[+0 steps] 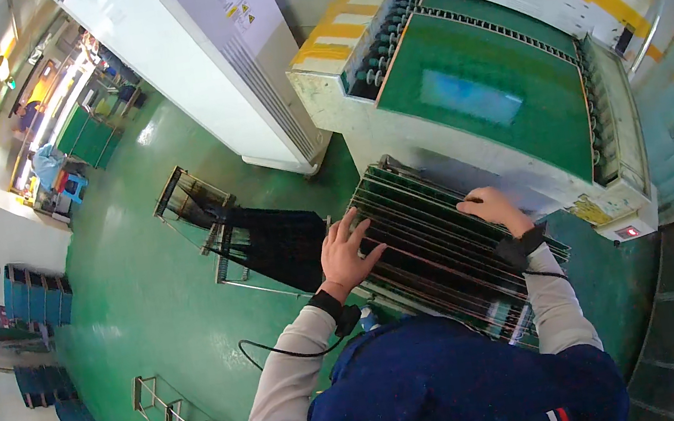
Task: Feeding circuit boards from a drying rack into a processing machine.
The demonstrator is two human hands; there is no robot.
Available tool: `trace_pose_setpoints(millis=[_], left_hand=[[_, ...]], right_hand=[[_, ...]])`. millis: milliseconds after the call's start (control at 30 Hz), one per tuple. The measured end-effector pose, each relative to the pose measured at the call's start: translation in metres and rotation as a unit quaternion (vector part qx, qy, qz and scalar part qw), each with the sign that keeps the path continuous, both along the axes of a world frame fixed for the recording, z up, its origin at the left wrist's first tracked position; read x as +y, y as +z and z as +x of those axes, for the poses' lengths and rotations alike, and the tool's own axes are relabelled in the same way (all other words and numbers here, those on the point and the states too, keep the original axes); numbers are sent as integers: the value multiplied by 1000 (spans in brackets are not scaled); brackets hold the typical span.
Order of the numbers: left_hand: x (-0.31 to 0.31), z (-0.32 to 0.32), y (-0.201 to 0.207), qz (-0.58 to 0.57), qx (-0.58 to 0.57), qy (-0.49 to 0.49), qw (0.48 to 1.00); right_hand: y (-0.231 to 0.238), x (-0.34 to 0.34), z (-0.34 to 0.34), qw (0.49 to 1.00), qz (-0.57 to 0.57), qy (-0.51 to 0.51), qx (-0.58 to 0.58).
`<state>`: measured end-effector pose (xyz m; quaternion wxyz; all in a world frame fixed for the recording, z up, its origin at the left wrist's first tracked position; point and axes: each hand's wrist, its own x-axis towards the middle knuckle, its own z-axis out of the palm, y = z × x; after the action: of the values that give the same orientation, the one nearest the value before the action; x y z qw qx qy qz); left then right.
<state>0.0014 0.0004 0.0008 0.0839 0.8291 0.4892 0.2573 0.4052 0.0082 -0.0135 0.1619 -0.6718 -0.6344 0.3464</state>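
A rack of thin green boards [438, 247] stands on edge just in front of the person's chest, and everything else is best placed from it. The boards' long edges run on a diagonal, from the near left up toward the far right, so the stack's long axis slants across the body rather than lying square to it. The left hand [348, 252] rests on the rack's near-left end, fingers spread apart and laid flat over the board tops, clamped on nothing. The right hand [492, 209] sits at the far-right side of the rack, curled over the upper edges of the boards; whether it actually pinches one board cannot be told from here. Both hands touch the stack, one toward each end, the left being the nearer to the body. Just beyond the rack stands a pale machine with a green conveyor bed [481, 93] edged by rollers. Left of the rack an empty dark wire rack [268, 242] sits on the green floor [150, 299], and a tall white cabinet [201, 56] stands beyond that.
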Motion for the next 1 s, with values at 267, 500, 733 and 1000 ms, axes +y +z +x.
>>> trace_pose_setpoints(millis=[267,500,733,1000], left_hand=[[-1,-1,1,-11,4,-1,1000],[-3,-4,-1,-15,4,-1,1000],[-5,-5,1,-14,0,-1,1000],[-5,-4,1,-29,-12,2,999]], right_hand=[[-19,-8,-1,997,4,-66,28],[-4,7,-11,990,-1,-47,-130],[-2,10,-15,983,-42,-73,-166],[-15,11,-10,979,-28,-92,-182]])
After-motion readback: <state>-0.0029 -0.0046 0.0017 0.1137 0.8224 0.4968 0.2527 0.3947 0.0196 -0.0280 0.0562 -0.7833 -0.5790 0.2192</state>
